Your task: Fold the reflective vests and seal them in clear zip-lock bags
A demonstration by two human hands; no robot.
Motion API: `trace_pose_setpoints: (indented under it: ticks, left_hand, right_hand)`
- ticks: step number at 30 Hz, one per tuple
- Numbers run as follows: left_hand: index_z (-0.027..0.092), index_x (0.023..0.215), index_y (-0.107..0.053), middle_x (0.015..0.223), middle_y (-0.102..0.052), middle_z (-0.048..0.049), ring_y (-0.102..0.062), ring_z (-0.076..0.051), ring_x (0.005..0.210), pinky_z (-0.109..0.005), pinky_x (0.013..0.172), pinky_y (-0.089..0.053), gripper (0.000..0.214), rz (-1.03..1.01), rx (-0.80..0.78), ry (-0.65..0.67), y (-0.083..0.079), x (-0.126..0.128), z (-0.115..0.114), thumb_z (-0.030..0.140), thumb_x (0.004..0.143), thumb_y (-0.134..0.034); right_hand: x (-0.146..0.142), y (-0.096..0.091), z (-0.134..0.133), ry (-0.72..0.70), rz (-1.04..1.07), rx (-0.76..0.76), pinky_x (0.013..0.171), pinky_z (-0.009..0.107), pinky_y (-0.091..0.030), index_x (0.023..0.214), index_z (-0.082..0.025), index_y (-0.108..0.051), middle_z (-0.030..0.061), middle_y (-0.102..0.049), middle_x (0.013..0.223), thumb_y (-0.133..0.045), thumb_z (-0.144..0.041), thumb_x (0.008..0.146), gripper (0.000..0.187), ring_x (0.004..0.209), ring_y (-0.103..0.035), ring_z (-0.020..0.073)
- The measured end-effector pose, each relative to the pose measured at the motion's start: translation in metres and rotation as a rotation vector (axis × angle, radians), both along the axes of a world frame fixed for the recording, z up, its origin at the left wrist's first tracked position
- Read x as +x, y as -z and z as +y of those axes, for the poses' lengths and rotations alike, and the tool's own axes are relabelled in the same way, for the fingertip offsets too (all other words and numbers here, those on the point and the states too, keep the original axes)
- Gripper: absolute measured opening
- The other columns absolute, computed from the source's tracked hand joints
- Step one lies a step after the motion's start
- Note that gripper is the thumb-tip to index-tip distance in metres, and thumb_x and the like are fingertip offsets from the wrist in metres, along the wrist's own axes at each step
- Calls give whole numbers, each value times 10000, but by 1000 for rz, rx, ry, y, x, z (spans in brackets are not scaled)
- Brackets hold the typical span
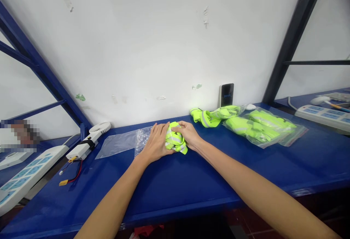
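Observation:
A neon-yellow reflective strap bundle (176,141) with silvery grey bands is bunched up on the blue table in front of me. My left hand (156,142) grips it from the left, palm down with the fingers along its side. On the other side my right hand (190,134) pinches its upper right part between thumb and fingers. Just left of my left hand lies a flat clear plastic bag (117,145), and a crinkled clear plastic piece (142,137) reaches partly beneath that hand.
Loose reflective straps (207,118) and several bagged ones (251,129) lie to the right. A dark-screened device (226,95) leans on the wall. At left are a small white fan (100,127), a battery pack with wires (83,149) and a power strip (32,173).

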State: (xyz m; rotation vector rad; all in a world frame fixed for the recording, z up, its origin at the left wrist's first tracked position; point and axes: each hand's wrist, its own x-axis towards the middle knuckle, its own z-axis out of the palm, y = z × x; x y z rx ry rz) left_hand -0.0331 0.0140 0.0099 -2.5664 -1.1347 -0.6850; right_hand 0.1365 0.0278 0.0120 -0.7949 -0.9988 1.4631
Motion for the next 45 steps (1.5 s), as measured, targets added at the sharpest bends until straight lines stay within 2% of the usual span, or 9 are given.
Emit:
trace_pose_setpoints:
  ticks: [8,13,17,20,24,27,31,36,45]
  left_hand:
    - [142,1447,-223,1290,-482,-175,-440,-347,1241,-552,1110,-263,1016,-15,5,-29,0,11,-2,421,626,-753]
    - [183,1444,-232,1309,-479,-158,-458,-344,1222,-515,1053,-346,995,-49,-24,-11,-2,11,-1,426,634,-755]
    - [214,1446,-228,1332,-475,-139,-464,-333,1224,-484,1029,-376,973,-75,-55,-29,-2,5,0,393,645,-752]
    - [216,1458,-199,1344,-473,-138,-461,-332,1236,-481,1020,-379,973,-98,-64,-57,0,4,1,391,666,-736]
    - [219,1453,-218,1347,-482,-133,-474,-330,1221,-484,1014,-368,955,-101,-48,-98,4,8,1,428,673,-727]
    - [224,1447,-229,1341,-491,-127,-472,-325,1222,-480,1022,-353,961,-94,-27,-119,6,10,1,450,660,-731]
    - [221,1450,-224,1341,-491,-127,-467,-327,1226,-482,1033,-337,960,-96,-7,-133,9,8,1,436,660,-727]
    - [233,1462,-210,1356,-480,-128,-453,-333,1245,-481,1034,-336,947,-99,-46,-96,7,3,0,450,690,-714]
    - [209,1457,-229,1391,-464,-167,-422,-343,1299,-527,1087,-272,1061,-23,-60,-55,1,5,-1,547,609,-770]
  right_hand:
    - [-2,-3,1,32,-208,125,547,245,-418,728,-175,-563,-26,-605,632,-676,-269,612,187,572,-550,131]
    - [1,0,0,80,-481,296,662,254,-417,756,-200,-552,-16,-598,750,-521,-370,784,175,735,-549,156]
    - [-2,0,-6,131,-506,300,782,269,-419,835,-222,-564,-8,-621,866,-363,-293,861,215,855,-560,169]
    - [-3,-4,-14,154,-610,406,836,289,-412,995,-233,-603,18,-641,963,-373,-287,893,258,916,-577,190]
    - [6,-10,-21,353,-927,488,839,332,-409,1153,-233,-628,97,-540,1211,-466,-298,890,315,902,-600,219]
    - [12,-11,-18,369,-1045,527,866,369,-407,1170,-209,-649,123,-560,1169,-485,-289,888,335,915,-595,244]
    - [14,-11,-12,361,-925,575,956,397,-383,1127,-211,-675,90,-674,1078,-539,-271,856,309,1021,-587,268]
    - [17,-11,-8,227,-705,545,882,411,-456,922,-233,-742,53,-741,968,-620,-304,798,188,936,-656,287]
    - [19,3,8,36,-421,266,696,328,-531,817,-164,-726,74,-744,816,-741,-374,670,257,777,-688,233]
